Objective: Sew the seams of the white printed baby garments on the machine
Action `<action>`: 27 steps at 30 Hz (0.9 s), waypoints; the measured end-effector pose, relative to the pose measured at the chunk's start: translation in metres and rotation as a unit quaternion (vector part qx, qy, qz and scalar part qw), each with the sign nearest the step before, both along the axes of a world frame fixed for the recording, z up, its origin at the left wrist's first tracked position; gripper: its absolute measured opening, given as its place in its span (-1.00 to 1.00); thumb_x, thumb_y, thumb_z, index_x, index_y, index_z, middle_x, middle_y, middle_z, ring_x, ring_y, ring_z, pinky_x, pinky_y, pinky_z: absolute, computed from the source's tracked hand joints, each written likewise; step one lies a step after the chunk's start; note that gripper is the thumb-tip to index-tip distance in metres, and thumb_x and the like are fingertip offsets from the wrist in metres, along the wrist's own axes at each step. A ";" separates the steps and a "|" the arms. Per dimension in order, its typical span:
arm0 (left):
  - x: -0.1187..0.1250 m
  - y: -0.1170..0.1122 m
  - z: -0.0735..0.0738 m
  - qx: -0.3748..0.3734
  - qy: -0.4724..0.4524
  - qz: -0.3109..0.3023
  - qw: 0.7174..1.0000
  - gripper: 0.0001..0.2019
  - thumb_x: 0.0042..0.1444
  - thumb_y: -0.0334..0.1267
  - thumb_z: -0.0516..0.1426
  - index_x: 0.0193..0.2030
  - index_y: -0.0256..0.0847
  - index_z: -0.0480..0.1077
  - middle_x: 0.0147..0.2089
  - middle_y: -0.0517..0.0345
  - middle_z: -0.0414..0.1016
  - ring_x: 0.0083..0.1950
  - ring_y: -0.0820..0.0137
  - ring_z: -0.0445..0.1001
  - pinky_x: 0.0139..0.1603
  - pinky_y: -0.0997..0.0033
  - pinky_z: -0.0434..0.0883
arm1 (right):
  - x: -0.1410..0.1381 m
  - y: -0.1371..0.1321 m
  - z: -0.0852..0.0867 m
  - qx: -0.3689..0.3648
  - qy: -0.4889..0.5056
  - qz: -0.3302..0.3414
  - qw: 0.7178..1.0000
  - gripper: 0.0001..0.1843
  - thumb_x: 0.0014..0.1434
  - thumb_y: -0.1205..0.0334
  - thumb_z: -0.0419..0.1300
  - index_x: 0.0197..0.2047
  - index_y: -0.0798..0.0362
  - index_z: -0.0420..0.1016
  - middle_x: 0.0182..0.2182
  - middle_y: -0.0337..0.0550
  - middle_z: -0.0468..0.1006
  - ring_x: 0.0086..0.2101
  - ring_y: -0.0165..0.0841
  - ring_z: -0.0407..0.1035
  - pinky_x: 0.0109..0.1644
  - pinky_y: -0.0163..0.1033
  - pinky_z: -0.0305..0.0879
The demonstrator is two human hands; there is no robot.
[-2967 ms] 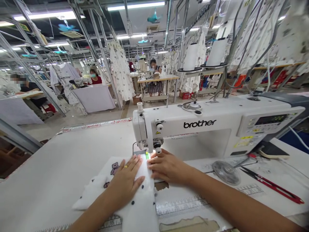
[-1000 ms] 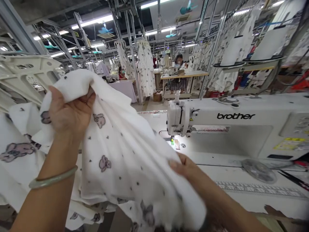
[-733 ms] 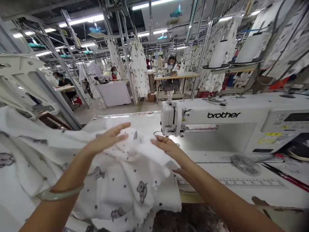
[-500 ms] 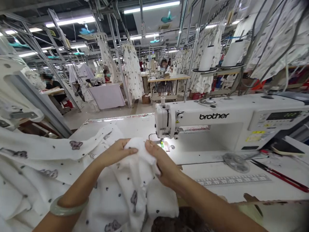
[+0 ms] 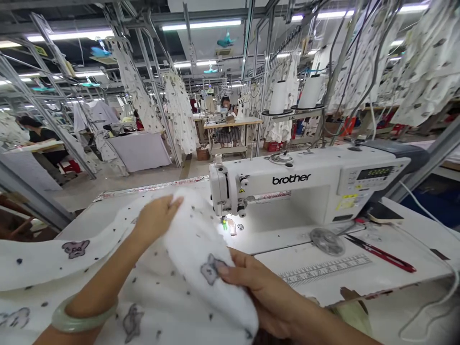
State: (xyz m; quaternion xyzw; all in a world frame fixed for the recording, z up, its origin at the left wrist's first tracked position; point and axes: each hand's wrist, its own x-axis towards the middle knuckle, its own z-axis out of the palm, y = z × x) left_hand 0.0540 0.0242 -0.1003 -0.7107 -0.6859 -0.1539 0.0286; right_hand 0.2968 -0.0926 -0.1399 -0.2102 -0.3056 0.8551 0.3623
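Note:
I hold a white fabric printed with small grey-purple bears and dots, spread over the sewing table in front of me. My left hand, a pale green bangle on its wrist, grips the fabric's upper fold left of the machine head. My right hand pinches the fabric's near edge, thumb on top beside a bear print. A white Brother sewing machine stands just right of the fabric, its lit needle area a short way beyond my hands.
Red-handled thread snips and a clear round disc lie on the table at the right, near a printed ruler strip. Two white thread cones stand behind the machine. Garments hang overhead; other people sit at distant tables.
My hands, close together on a bunched bit of fabric half a second ago, have drawn apart: the left stays up near the machine head, the right has pulled back toward me along the edge.

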 end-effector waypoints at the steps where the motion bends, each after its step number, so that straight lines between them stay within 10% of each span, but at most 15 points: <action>1: 0.001 0.003 -0.014 -0.044 0.011 -0.011 0.999 -0.62 0.25 0.01 -0.01 -0.44 -0.18 0.40 -0.43 0.07 0.50 -0.34 0.23 0.47 -0.32 0.37 0.27 | 0.011 0.000 -0.007 -0.016 -0.009 -0.004 1.000 -0.33 -0.03 0.17 0.45 0.12 0.14 0.38 -0.13 -0.02 0.59 -0.19 -0.29 0.51 -0.02 -0.22 0.39; 7: 0.014 0.010 -0.048 -0.125 0.063 -0.033 0.990 -0.80 0.13 -0.33 0.07 -0.19 -0.29 0.49 -0.16 -0.23 0.54 -0.04 -0.03 0.48 -0.05 -0.01 0.34 | 0.057 0.000 -0.058 0.051 -0.106 -0.007 0.993 0.11 -0.04 0.24 0.40 0.43 -0.13 -0.16 0.03 -0.09 0.47 -0.04 -0.27 0.45 0.04 -0.19 0.33; 10: 0.041 0.012 -0.043 -0.112 0.040 -0.125 0.985 -0.75 0.19 -0.35 0.03 -0.06 -0.23 0.47 0.01 -0.15 0.50 0.13 0.07 0.38 0.15 0.05 0.26 | 0.066 0.017 -0.055 0.237 -0.228 0.010 0.944 -0.13 0.07 0.29 0.24 0.40 -0.09 0.00 0.03 -0.06 0.45 -0.04 -0.28 0.41 0.04 -0.16 0.31; 12: 0.061 0.015 -0.046 -0.116 0.008 -0.185 0.976 -0.75 0.23 -0.28 0.04 -0.02 -0.15 0.45 0.01 -0.02 0.51 0.12 0.16 0.39 0.14 0.17 0.28 | 0.067 0.037 -0.044 0.414 -0.350 0.016 0.840 -0.31 0.15 0.39 0.11 0.35 -0.04 0.16 -0.02 -0.04 0.47 -0.07 -0.28 0.40 0.03 -0.14 0.31; 17: 0.087 0.018 -0.074 -0.125 -0.074 -0.214 0.966 -0.87 0.13 -0.19 0.11 -0.26 -0.17 0.42 -0.25 0.07 0.48 -0.14 0.21 0.44 -0.10 0.26 0.37 | 0.056 0.091 -0.031 0.783 -0.489 0.039 0.382 -0.67 0.23 0.55 0.02 0.02 0.20 0.42 -0.40 -0.10 0.48 -0.36 -0.31 0.33 -0.27 -0.23 0.25; 19: 0.082 0.019 -0.080 -0.121 -0.108 -0.216 0.963 -0.88 0.12 -0.20 0.10 -0.31 -0.17 0.39 -0.25 0.07 0.46 -0.15 0.23 0.42 -0.10 0.26 0.37 | 0.052 0.106 -0.038 0.845 -0.469 0.025 0.254 -0.78 0.26 0.54 -0.01 -0.22 0.16 0.43 -0.47 -0.16 0.42 -0.44 -0.35 0.26 -0.37 -0.24 0.16; 22: 0.069 0.022 -0.079 -0.137 -0.159 -0.234 0.949 -0.83 0.16 -0.15 0.06 -0.28 -0.18 0.40 -0.26 0.12 0.46 -0.20 0.28 0.41 -0.15 0.31 0.38 | 0.052 0.118 -0.054 0.890 -0.412 -0.022 0.196 -0.79 0.29 0.44 0.02 -0.34 0.10 0.41 -0.36 -0.15 0.42 -0.42 -0.36 0.25 -0.44 -0.24 0.07; 27: 0.064 0.035 -0.074 -0.192 -0.215 -0.249 0.925 -0.72 0.19 -0.03 0.05 -0.30 -0.21 0.41 -0.40 0.19 0.43 -0.34 0.35 0.39 -0.36 0.42 0.33 | 0.058 0.122 -0.068 0.891 -0.392 -0.060 0.221 -0.80 0.34 0.39 0.01 -0.23 0.14 0.46 -0.22 -0.08 0.47 -0.33 -0.34 0.28 -0.38 -0.24 0.15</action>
